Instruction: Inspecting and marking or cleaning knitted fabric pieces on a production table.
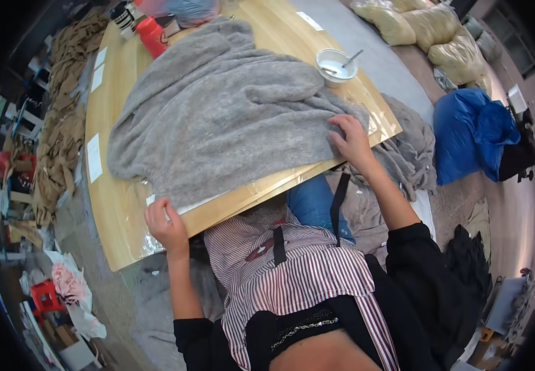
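Note:
A grey fleecy garment (218, 117) lies spread with soft folds over the wood-patterned table (119, 216). My left hand (167, 224) is at the garment's near left corner, fingers curled in and thumb along the fabric edge, apparently pinching it. At the right end of the same edge, my right hand (351, 139) rests on the cloth with fingers bent and thumb apart. The fabric between both hands lies fairly flat along the table's near edge.
A white bowl (336, 67) with a utensil stands beyond my right hand. A red bottle (151, 37) is at the far left. More grey fabric (406, 145) hangs at the right, near a blue bag (471, 133). Brown cloth (63, 117) is piled along the left.

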Motion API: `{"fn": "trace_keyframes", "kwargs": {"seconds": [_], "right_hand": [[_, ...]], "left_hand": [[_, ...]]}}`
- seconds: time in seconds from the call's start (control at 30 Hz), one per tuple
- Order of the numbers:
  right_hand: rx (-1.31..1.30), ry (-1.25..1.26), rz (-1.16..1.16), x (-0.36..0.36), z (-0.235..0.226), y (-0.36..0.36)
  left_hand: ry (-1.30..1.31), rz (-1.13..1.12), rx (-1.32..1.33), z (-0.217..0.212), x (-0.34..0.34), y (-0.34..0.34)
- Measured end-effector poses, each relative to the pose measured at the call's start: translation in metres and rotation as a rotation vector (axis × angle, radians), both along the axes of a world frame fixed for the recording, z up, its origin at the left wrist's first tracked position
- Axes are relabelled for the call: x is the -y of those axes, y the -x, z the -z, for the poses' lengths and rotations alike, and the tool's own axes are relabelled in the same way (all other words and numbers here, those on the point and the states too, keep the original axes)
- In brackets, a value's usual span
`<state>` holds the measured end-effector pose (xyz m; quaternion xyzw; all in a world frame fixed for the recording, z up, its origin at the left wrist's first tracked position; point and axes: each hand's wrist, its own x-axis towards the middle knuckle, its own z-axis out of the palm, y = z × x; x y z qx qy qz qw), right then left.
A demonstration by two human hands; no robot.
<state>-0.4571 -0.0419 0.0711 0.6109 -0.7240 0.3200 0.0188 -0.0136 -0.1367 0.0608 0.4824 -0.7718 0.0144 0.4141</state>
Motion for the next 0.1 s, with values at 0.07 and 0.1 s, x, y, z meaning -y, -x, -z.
{"fn": "trace_keyframes", "kwargs": {"seconds": [0.07,0.1], "right_hand": [[0.350,0.027,0.100,0.011,-0.006,0.014],[0.349,0.030,0.109,0.006,-0.007,0.016]], "left_hand": [[-0.041,0.140,0.025,-0.005,-0.002,0.032],[-0.147,0.242,0.051,-0.008,0.003,0.050]]}}
